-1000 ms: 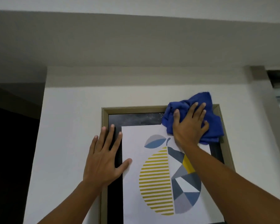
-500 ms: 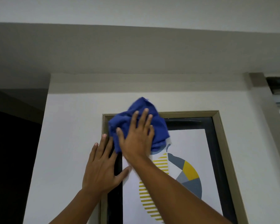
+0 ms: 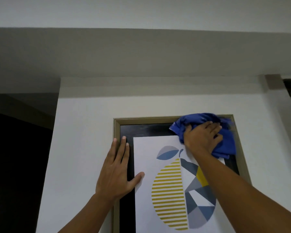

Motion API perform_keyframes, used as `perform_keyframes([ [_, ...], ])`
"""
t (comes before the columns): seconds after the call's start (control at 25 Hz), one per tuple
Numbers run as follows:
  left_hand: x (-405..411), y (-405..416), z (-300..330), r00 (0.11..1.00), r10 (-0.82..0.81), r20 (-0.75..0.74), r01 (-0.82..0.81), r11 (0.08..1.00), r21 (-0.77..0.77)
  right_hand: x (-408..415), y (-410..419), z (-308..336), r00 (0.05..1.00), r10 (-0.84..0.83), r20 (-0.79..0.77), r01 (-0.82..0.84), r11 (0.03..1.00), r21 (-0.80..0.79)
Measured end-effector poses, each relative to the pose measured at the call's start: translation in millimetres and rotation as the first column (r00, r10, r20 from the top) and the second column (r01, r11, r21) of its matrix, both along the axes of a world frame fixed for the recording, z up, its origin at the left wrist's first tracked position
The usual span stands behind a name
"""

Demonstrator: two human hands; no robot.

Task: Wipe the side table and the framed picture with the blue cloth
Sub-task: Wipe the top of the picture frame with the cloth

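While your right hand (image 3: 202,137) presses the bunched blue cloth (image 3: 224,143) flat-fingered against the framed picture (image 3: 166,182) at its top right corner, right of centre in the head view, you are in the picture-wiping step. Your left hand (image 3: 117,170) lies spread and empty on the frame's left edge, steadying it. Next, you likely sweep lower across the glass. Half a second ago the cloth was at the top left corner. No side table shows.
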State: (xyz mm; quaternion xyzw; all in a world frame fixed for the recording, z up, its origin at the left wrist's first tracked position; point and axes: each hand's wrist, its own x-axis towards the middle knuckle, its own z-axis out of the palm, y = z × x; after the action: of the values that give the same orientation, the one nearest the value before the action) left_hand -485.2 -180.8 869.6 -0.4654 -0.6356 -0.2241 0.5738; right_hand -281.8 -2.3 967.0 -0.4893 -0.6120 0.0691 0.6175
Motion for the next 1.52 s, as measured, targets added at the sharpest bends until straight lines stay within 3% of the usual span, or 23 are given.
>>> perform_keyframes([
  [0.2,-2.6,3.3,-1.0,1.000,-0.027,-0.017,0.027,0.999,0.016,-62.3,-78.9,-3.9,0.992,0.078,0.103,-0.083,0.995,0.048],
  [0.4,-0.1,4.2,0.4,0.967,-0.253,-0.035,0.255,0.962,0.098,-131.6,-152.1,-3.9,0.958,0.275,0.083,-0.282,0.955,0.088],
  [0.64,-4.1,3.6,-5.8,0.998,-0.065,-0.009,0.066,0.994,0.089,-98.5,-111.8,-7.7,0.973,0.190,0.132,-0.208,0.969,0.135],
  [0.84,-0.5,1.7,-6.3,0.999,-0.027,0.022,0.025,0.997,0.076,-18.6,-34.2,7.6,0.998,0.044,0.050,-0.044,0.999,-0.011],
  [1.04,0.9,2.3,-5.9,0.998,-0.061,0.004,0.061,0.996,0.058,43.7,27.4,8.9,0.999,0.048,0.022,-0.045,0.993,-0.108],
  [1.16,-0.6,3.2,-6.7,0.997,-0.080,0.016,0.079,0.996,0.042,18.6,7.4,2.8,0.995,0.063,-0.071,-0.068,0.995,-0.069],
  [1.28,0.3,4.0,-6.5,0.995,-0.097,0.026,0.095,0.994,0.058,-24.0,-33.7,-3.0,0.999,0.032,-0.041,-0.030,0.999,0.045],
  [1.4,0.4,2.9,-6.6,0.992,-0.125,0.001,0.125,0.991,0.043,-84.9,-100.9,-2.5,0.989,0.139,0.044,-0.142,0.988,0.064],
  [1.52,-0.2,3.1,-2.5,0.976,-0.213,0.045,0.212,0.977,0.021,-130.7,-145.5,-1.2,0.972,0.235,0.028,-0.237,0.968,0.088],
])
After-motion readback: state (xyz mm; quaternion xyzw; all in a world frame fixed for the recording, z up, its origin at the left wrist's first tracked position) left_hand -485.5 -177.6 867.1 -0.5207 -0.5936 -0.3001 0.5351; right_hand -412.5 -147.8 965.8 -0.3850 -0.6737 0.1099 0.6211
